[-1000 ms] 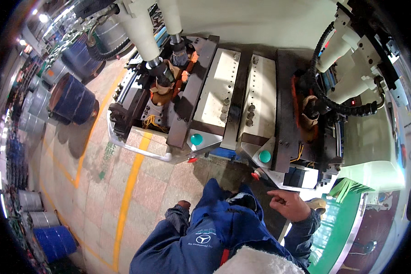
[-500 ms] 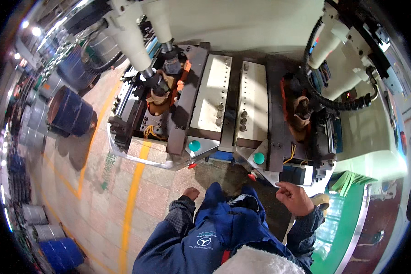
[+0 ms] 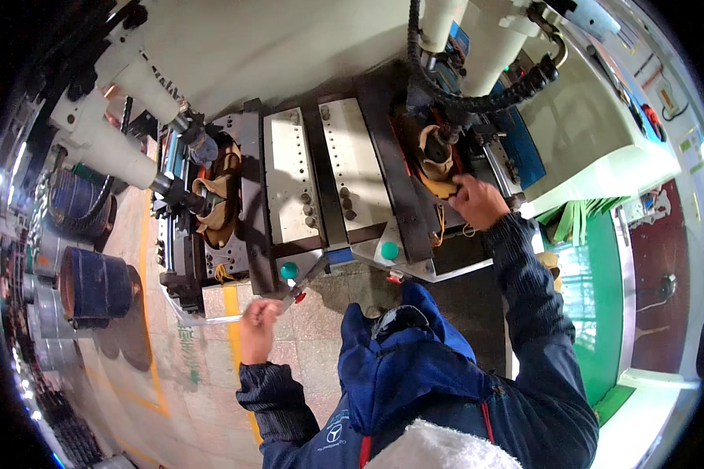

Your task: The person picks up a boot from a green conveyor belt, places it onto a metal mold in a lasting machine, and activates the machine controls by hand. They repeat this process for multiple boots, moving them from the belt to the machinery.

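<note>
My right hand (image 3: 479, 202) reaches to the right station of a machine, fingers partly stretched, fingertips at the near end of a tan shoe upper (image 3: 436, 161). Whether they touch it or only hover over it I cannot tell. A press rod comes down into that upper's opening. My left hand (image 3: 258, 330) is raised beside the machine's front left corner, fingers curled in, with nothing visible in them. Nearest to it are a green button (image 3: 289, 270) and a red knob (image 3: 299, 297). More tan uppers (image 3: 217, 205) sit under press rods at the left station.
Two cream metal plates (image 3: 291, 180) with bolts lie between the stations. A second green button (image 3: 389, 250) and red knob (image 3: 395, 279) are at the right front corner. Blue drums (image 3: 98, 285) stand on the floor at left. Green strips (image 3: 575, 220) hang at right.
My right hand has moved forward from the machine's front edge to the upper at the right station. My left hand has risen forward and left, toward the left front corner. The view has turned right.
</note>
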`<state>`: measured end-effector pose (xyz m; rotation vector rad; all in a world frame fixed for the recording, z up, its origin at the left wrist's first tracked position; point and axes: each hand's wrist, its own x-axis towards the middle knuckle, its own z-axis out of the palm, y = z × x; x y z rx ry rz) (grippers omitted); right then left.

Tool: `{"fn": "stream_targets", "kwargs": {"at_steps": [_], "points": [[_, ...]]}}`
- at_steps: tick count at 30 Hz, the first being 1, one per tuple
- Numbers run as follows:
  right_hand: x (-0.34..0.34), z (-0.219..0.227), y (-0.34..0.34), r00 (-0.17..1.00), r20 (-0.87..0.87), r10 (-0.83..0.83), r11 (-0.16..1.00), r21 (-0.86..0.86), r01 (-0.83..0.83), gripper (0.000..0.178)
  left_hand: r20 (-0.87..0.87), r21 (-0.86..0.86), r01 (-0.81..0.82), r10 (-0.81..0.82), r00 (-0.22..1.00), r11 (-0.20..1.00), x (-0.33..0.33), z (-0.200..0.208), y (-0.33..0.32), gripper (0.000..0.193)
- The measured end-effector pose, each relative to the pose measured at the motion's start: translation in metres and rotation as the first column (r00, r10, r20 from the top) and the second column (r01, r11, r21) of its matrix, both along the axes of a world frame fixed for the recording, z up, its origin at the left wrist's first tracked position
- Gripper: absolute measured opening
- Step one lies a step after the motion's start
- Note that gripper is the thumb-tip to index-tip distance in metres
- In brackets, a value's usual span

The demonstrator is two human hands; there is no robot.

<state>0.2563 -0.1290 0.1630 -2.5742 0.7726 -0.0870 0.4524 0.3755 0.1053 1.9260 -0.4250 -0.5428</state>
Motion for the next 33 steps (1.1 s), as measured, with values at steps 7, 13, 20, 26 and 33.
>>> {"fn": "stream_targets", "kwargs": {"at_steps": [7,13,20,26,33], "points": [[0.063,-0.054,-0.051,0.958,-0.192,-0.215,0.94,-0.308,0.15,0.064,0.52,0.029,-0.148,0.111,0.847,0.989,0.068,0.018,0.002,0.014],[0.086,-0.064,-0.057,0.978,-0.089,-0.187,0.954,-0.254,0.16,0.058,0.654,0.159,-0.326,0.148,0.742,0.932,0.136,0.021,-0.024,0.049],[0.113,-0.066,-0.106,0.962,-0.163,-0.221,0.946,-0.275,0.171,0.048,0.534,0.512,-0.341,0.019,0.845,0.789,0.212,-0.002,-0.065,0.051],[0.08,0.003,-0.142,0.979,0.194,0.064,0.886,-0.463,0.034,0.036,0.636,0.569,-0.418,-0.057,0.769,0.709,0.266,-0.037,-0.067,0.032],[-0.162,0.145,-0.053,0.558,0.519,-0.647,0.732,0.629,0.262,0.021,0.831,0.555,-0.47,-0.488,0.268,0.687,0.336,-0.072,-0.061,0.016]]}}
